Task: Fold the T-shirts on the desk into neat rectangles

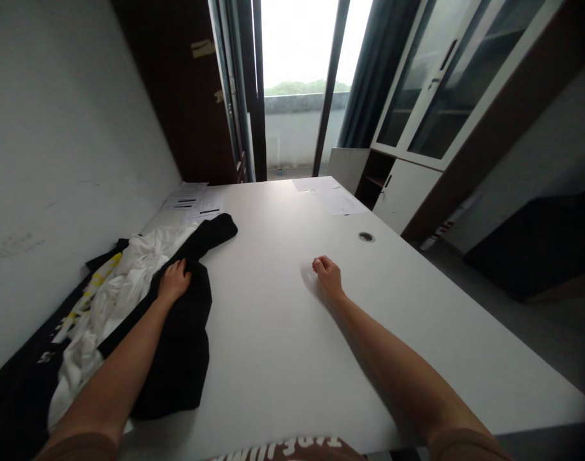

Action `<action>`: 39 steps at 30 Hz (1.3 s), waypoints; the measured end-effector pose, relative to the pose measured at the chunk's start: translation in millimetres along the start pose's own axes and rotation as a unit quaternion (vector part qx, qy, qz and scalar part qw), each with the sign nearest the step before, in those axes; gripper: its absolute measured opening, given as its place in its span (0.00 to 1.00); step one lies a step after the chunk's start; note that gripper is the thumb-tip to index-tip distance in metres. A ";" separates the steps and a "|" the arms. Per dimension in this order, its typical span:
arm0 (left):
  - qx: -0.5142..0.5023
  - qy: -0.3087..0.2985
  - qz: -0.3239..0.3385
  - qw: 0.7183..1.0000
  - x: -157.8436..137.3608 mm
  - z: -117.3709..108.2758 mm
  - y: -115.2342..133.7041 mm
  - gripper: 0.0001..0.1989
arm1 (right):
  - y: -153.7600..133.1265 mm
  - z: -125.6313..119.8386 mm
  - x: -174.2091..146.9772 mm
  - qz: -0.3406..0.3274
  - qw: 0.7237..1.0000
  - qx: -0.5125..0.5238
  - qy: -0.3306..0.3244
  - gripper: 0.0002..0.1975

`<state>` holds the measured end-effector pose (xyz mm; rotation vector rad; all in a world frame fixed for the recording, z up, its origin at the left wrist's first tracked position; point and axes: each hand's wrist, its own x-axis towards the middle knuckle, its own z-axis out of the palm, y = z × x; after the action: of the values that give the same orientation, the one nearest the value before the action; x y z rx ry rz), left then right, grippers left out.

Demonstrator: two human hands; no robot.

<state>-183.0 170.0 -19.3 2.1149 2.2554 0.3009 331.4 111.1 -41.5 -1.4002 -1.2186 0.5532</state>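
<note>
A black garment [184,358] lies lengthwise on the left part of the white table [263,307], one sleeve-like end stretching toward the back. My left hand [175,282] rests on its upper part with the fingers curled into the cloth. Beneath and beside it is a crumpled white garment [129,275], with more dark clothing [27,378] along the wall. Over the middle of the table, my right hand [327,272] is closed in a loose fist, apart from the clothes, and nothing shows in it.
Paper sheets [340,203] lie at the table's far right corner, and others [189,197] at the far left. A round cable hole [366,237] sits near the right edge. A wall [81,160] borders the left side; a cabinet [414,192] stands beyond the right edge.
</note>
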 end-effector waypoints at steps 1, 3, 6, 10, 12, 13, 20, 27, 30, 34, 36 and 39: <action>0.007 0.002 -0.015 1.000 -3.1 -4.4 -19.9 0.33 | 0.7 0.1 0.0 -0.002 1.000 -0.005 -0.005 0.18; 0.017 0.006 -0.036 0.999 -8.4 -9.9 -48.8 0.34 | 2.9 1.6 -0.3 -0.007 1.000 -0.014 -0.014 0.18; 0.025 0.018 -0.048 0.998 -12.2 -11.3 -64.6 0.34 | 5.0 7.6 -2.2 -0.020 0.998 -0.053 -0.032 0.19; 0.027 0.077 -0.028 0.996 -19.6 -11.3 -38.1 0.33 | 2.6 19.9 -5.3 -0.069 0.980 -0.156 -0.098 0.18; 0.011 0.103 0.050 0.993 -31.3 -13.8 -11.2 0.31 | -0.2 24.8 -5.5 -0.103 0.964 -0.207 -0.132 0.17; -0.005 0.090 0.108 0.990 -39.5 -15.6 2.8 0.30 | -1.7 26.8 -5.3 -0.119 0.956 -0.229 -0.142 0.16; -0.029 -0.108 0.232 0.966 -85.8 -32.0 13.8 0.24 | -12.1 40.7 -4.5 -0.217 0.897 -0.328 -0.202 0.07; 0.082 -0.174 0.068 0.979 -61.8 -64.4 -89.8 0.22 | -20.5 62.1 -1.1 -0.256 0.870 -0.343 -0.247 0.11; 0.109 -0.190 0.037 0.975 -55.9 -76.6 -76.9 0.19 | -24.2 69.7 1.1 -0.260 0.863 -0.355 -0.248 0.12; 0.106 -0.158 0.055 0.980 -46.5 -66.2 -9.6 0.19 | -27.0 76.0 2.0 -0.265 0.855 -0.367 -0.254 0.12; 0.086 -0.133 0.098 0.983 -40.0 -49.5 33.4 0.17 | -27.1 76.6 1.9 -0.263 0.854 -0.369 -0.255 0.13; 0.051 -0.091 0.164 0.981 -34.5 -18.5 99.6 0.14 | -25.2 75.4 2.0 -0.254 0.857 -0.366 -0.258 0.13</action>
<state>-85.3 139.1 11.5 2.4521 1.8574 -0.0025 257.8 140.8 -36.4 -1.4733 -2.3232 0.0613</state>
